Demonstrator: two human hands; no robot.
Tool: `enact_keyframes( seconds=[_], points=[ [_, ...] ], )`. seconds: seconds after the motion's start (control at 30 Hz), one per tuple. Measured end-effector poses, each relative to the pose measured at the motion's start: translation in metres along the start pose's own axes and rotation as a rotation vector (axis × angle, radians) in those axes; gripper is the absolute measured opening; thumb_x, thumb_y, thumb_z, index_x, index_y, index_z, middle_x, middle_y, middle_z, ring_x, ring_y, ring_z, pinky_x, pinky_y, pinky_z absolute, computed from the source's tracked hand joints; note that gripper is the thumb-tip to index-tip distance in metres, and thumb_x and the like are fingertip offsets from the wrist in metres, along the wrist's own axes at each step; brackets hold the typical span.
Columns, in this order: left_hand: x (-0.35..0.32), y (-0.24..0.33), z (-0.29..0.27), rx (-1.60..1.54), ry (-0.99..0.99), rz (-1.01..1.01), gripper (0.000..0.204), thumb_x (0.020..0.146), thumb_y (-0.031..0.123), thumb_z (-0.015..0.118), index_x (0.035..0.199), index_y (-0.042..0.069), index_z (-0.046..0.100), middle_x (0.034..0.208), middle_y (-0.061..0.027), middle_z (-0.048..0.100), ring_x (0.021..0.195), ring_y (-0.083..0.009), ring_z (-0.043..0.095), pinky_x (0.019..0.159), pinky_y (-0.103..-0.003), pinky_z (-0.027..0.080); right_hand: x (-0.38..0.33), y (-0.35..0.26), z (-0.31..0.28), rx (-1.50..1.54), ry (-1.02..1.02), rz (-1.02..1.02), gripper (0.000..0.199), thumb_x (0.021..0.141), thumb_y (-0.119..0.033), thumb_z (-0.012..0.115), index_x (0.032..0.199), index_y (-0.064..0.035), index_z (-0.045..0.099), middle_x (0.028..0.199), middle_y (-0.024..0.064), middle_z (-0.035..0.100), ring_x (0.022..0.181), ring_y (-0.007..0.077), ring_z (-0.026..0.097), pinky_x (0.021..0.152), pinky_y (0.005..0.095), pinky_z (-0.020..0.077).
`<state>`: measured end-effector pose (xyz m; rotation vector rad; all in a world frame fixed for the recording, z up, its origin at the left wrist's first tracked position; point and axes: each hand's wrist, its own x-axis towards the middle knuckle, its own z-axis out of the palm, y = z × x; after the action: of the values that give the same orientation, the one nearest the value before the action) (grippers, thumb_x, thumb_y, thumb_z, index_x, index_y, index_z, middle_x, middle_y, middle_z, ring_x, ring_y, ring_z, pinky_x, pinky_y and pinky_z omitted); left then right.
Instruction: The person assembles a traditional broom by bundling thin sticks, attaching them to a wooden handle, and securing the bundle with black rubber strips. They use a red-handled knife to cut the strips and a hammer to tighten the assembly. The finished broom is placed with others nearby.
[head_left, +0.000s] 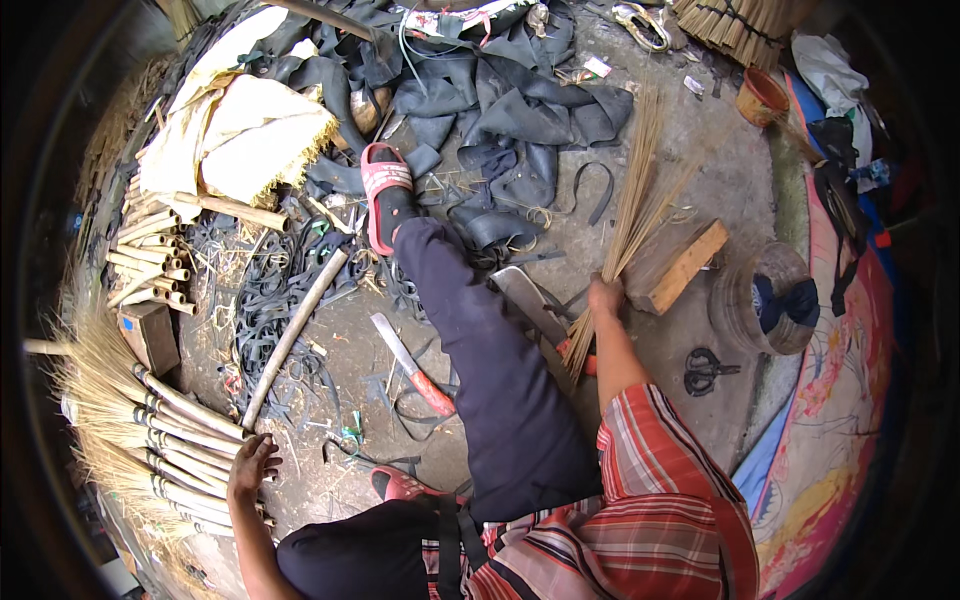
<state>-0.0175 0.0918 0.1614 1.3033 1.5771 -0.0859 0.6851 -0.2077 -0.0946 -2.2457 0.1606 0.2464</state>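
My right hand [605, 297] is wrapped round a bundle of thin dry straw stalks [640, 190]; the stalks spread out above the fist and poke out below it. A wooden block [685, 268] lies just right of that hand. At the left, my left hand [255, 466] has its fingers loosely apart with nothing visible in them. It is close to the lower end of a long bamboo stick [295, 340] and beside a row of finished straw hand brooms [190, 445] with pale handles. Whether it touches them I cannot tell.
A red-handled knife [412, 365], a broad cleaver blade [530, 303] and black scissors [710, 370] lie on the floor. Black rubber sheets [520, 100] and strips [280, 290] are strewn about. Bamboo pieces [150, 255] are stacked left; a round pot [765, 300] stands right.
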Motion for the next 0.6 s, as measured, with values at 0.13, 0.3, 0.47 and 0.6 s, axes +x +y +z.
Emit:
enact_keyframes(
  seconds=[0.13, 0.3, 0.47, 0.6],
  points=[
    [-0.003, 0.012, 0.002, 0.026, 0.019, 0.065, 0.058, 0.107, 0.04, 0.065, 0.147, 0.0, 0.056, 0.119, -0.0133, 0.072, 0.096, -0.0231, 0.073, 0.073, -0.035, 0.056, -0.017, -0.03, -0.017, 0.123, -0.065, -0.152, 0.049, 0.099, -0.036, 0.068, 0.131, 0.0015, 0.066, 0.127, 0.0301, 0.07, 0.119, 0.048, 0.066, 0.101, 0.0505, 0.0509],
    [-0.021, 0.063, 0.016, 0.17, 0.018, 0.223, 0.062, 0.107, 0.045, 0.063, 0.146, -0.002, 0.057, 0.118, -0.0134, 0.072, 0.094, -0.0214, 0.074, 0.074, -0.033, 0.056, -0.037, -0.12, -0.075, 0.171, 0.076, -0.519, 0.044, 0.105, -0.036, 0.066, 0.127, 0.0012, 0.066, 0.118, 0.028, 0.073, 0.113, 0.049, 0.068, 0.095, 0.0514, 0.0528],
    [-0.082, 0.17, 0.061, 0.118, 0.071, 0.593, 0.069, 0.103, 0.047, 0.07, 0.149, -0.002, 0.055, 0.132, -0.0174, 0.067, 0.119, -0.0224, 0.066, 0.095, -0.035, 0.055, -0.099, -0.225, -0.13, 0.187, -0.149, -0.741, 0.036, 0.102, -0.03, 0.072, 0.126, -0.004, 0.067, 0.104, 0.0248, 0.076, 0.1, 0.0481, 0.072, 0.083, 0.0512, 0.0571],
    [-0.144, 0.246, 0.12, -0.093, 0.038, 0.975, 0.078, 0.099, 0.037, 0.078, 0.156, -0.004, 0.044, 0.146, -0.0216, 0.06, 0.135, -0.0277, 0.058, 0.112, -0.039, 0.049, -0.213, -0.289, -0.111, 0.326, -0.368, -1.137, 0.026, 0.096, -0.02, 0.076, 0.117, -0.0072, 0.069, 0.093, 0.0223, 0.076, 0.088, 0.0431, 0.076, 0.073, 0.0484, 0.0599]
  ],
)
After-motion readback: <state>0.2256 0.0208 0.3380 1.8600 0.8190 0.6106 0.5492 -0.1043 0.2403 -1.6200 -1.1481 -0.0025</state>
